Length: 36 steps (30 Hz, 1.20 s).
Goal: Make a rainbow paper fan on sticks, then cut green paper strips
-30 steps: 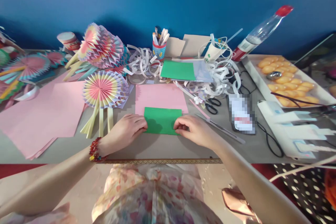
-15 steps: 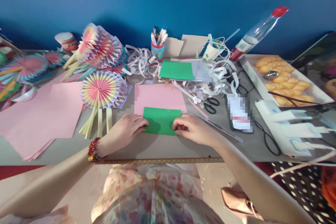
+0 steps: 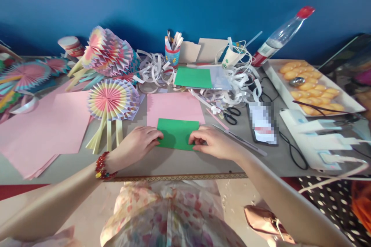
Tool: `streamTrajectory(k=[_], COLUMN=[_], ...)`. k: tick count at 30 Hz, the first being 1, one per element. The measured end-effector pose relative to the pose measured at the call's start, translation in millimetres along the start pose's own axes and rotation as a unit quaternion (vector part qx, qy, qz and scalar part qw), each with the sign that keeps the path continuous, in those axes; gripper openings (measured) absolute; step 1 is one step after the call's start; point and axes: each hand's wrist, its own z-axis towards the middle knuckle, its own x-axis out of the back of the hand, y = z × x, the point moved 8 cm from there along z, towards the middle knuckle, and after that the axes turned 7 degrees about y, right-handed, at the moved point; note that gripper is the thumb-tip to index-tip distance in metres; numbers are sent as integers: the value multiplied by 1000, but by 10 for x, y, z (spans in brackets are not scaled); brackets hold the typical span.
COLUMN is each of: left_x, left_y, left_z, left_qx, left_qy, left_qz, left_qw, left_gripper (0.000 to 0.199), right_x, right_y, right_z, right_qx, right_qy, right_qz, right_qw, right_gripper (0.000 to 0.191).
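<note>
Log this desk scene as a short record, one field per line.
Left hand: fingers on the left end of a green paper rectangle
Right hand: fingers at its right end
Beyond rectangle: flat pink paper sheet
Left side: pleated pink, yellow and lilac paper rosette; loose pink paper sheets
Right side: black-handled scissors; white tray of golden twisted bread
Back: blue, red-rimmed pen cup; red-capped clear bottle, tilted

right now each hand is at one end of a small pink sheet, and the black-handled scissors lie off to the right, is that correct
Not quite: the head view shows that the small sheet with the left hand at one end and the right hand at the other is green, not pink. The black-handled scissors do lie off to the right.
</note>
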Motion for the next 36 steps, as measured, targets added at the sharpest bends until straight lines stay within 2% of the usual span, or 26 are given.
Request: streamTrajectory(k=[24, 28, 32, 34, 36], left_x=[19, 12, 9, 1, -9], left_y=[18, 22, 7, -1, -4], left_z=[11, 9, -12, -19, -21], left_qx=[-1, -2, -4, -2, -2], left_qy=[4, -5, -2, -5, -8], left_qz=[-8, -2, -1, -4, -4], left_qw=[1000, 1000, 1000, 1000, 1000], left_gripper=[17, 17, 16, 15, 14], right_x=[9, 5, 4, -15, -71], right_y=[-30, -53, -94, -138, -180], right_z=[35, 16, -73, -131, -177], right_qx=[-9, 9, 59, 97, 130], right_qy=[-7, -4, 35, 53, 48], right_qz=[-26, -47, -76, -103, -144], right_qw=[1000, 999, 995, 989, 980], right_gripper=[16, 14, 8, 19, 41])
